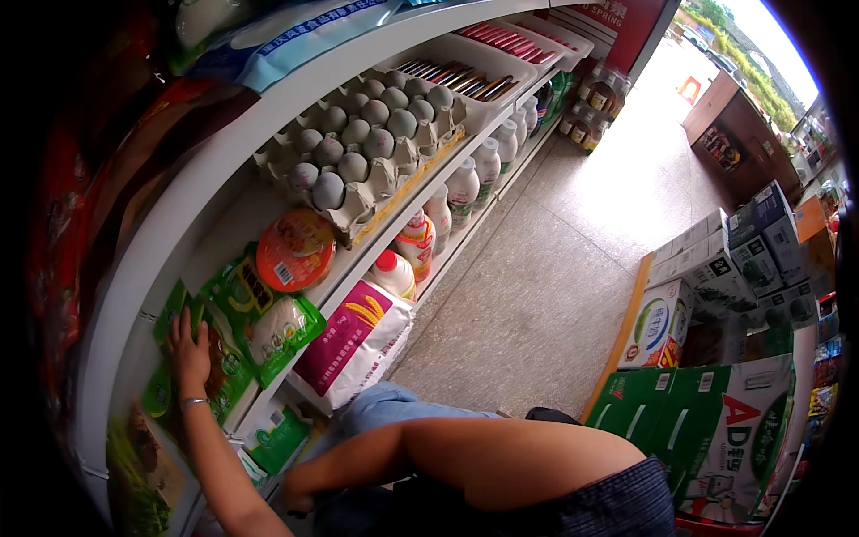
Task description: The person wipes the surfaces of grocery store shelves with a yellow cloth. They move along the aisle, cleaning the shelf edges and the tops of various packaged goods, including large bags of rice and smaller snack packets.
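Observation:
My left hand (190,356), with a bracelet at the wrist, reaches onto a shelf at the left. Its spread fingers rest on green food packets (227,366). Beside them lie another green and clear food packet (282,335) and an orange-lidded instant food bowl (296,250). Behind the bowl stands a pulp egg tray (376,188) holding several eggs. Near the bottom, my right hand (298,497) hangs low by the lower shelf, dark and partly hidden; its fingers cannot be made out. A white and purple flour bag (356,335) stands on the lower shelf.
White bottles (463,191) line the lower shelf, below trays of slim packets (470,80). Across the tiled floor (496,288), stacked green cartons (711,429) and other boxes (738,255) stand at the right. A wooden cabinet (745,134) is farther off, near the bright doorway.

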Demonstrator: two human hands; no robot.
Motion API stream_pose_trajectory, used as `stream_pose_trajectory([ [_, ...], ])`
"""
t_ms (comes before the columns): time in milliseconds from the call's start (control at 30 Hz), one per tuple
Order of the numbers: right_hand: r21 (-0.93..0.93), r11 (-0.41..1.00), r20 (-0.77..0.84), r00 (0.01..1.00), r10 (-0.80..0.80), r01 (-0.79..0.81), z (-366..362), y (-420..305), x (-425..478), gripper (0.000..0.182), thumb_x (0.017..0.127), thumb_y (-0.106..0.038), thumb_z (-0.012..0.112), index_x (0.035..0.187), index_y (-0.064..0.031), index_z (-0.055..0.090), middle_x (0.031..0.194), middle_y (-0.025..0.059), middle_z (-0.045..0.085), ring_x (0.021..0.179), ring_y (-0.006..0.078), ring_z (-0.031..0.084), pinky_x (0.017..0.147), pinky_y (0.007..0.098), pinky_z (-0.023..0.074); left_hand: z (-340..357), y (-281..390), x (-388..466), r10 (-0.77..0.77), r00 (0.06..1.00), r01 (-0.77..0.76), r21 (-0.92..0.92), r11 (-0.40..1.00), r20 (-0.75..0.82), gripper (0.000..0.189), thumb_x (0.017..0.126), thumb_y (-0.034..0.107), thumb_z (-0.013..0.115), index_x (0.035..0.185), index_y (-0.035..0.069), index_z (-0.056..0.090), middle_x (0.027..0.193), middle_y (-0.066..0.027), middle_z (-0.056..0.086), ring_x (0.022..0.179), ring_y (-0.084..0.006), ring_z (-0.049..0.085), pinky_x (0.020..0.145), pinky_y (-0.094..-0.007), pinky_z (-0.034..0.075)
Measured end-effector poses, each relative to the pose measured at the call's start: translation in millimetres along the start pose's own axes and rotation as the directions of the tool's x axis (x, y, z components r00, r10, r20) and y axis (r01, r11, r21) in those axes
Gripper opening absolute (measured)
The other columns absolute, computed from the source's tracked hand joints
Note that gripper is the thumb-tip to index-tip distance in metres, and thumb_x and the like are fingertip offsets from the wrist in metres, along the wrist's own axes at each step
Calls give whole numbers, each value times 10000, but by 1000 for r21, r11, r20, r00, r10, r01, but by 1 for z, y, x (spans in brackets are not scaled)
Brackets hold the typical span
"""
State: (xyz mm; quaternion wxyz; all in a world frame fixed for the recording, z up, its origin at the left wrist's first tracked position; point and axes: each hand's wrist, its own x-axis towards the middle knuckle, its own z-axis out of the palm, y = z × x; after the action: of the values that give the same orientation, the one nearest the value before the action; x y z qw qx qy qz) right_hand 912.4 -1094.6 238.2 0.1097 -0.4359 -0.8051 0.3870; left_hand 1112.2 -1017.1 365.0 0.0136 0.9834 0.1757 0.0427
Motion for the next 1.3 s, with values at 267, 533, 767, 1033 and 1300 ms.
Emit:
stream_pose_trajectory([
  [267, 66, 996, -141, 988, 69, -60, -5, 17, 5, 371, 745, -231, 603, 1080, -75, 633, 1108, 171, 605, 1028, 293, 566, 834, 410, 444, -5, 40, -8, 6, 991, 17, 166, 986, -136, 622, 861, 539, 433, 1400, 268, 278, 1471, -49, 238, 1358, -323, 179, 967, -711, 122],
  [533, 142, 964, -380, 887, 262, -224, -50, -18, -88, 321, 787, -317, 542, 1029, -132, 642, 1043, 169, 625, 952, 348, 592, 788, 417, 473, -4, 23, -50, -127, 991, 127, 15, 992, -42, 614, 847, 559, 434, 1384, 290, 306, 1474, -11, 235, 1363, -312, 171, 993, -699, 87],
  [767, 201, 957, -290, 921, 261, -208, -62, -14, -107, 368, 808, -259, 529, 1155, -149, 586, 1177, 167, 562, 1066, 347, 534, 877, 416, 429, -31, 62, -57, 21, 994, -16, 42, 999, -109, 675, 840, 601, 414, 1406, 263, 267, 1486, -52, 192, 1375, -299, 128, 1010, -676, 84],
  [1033, 152, 988, -401, 914, 66, -4, -41, -11, -89, 438, 836, -283, 527, 1240, -112, 524, 1321, 161, 454, 1221, 322, 410, 1009, 403, 321, -9, 111, -62, 269, 963, -270, -82, 959, -13, 748, 814, 674, 363, 1403, 221, 279, 1489, -40, 188, 1363, -324, 164, 1027, -654, 71],
  [1300, 150, 983, -318, 936, 149, -105, -48, -20, -87, 433, 835, -275, 524, 1234, -107, 527, 1310, 166, 462, 1212, 324, 419, 1001, 404, 328, -13, 106, -69, 216, 976, -213, -74, 974, 33, 782, 821, 677, 341, 1422, 189, 232, 1491, -11, 189, 1354, -371, 158, 1054, -609, 43],
])
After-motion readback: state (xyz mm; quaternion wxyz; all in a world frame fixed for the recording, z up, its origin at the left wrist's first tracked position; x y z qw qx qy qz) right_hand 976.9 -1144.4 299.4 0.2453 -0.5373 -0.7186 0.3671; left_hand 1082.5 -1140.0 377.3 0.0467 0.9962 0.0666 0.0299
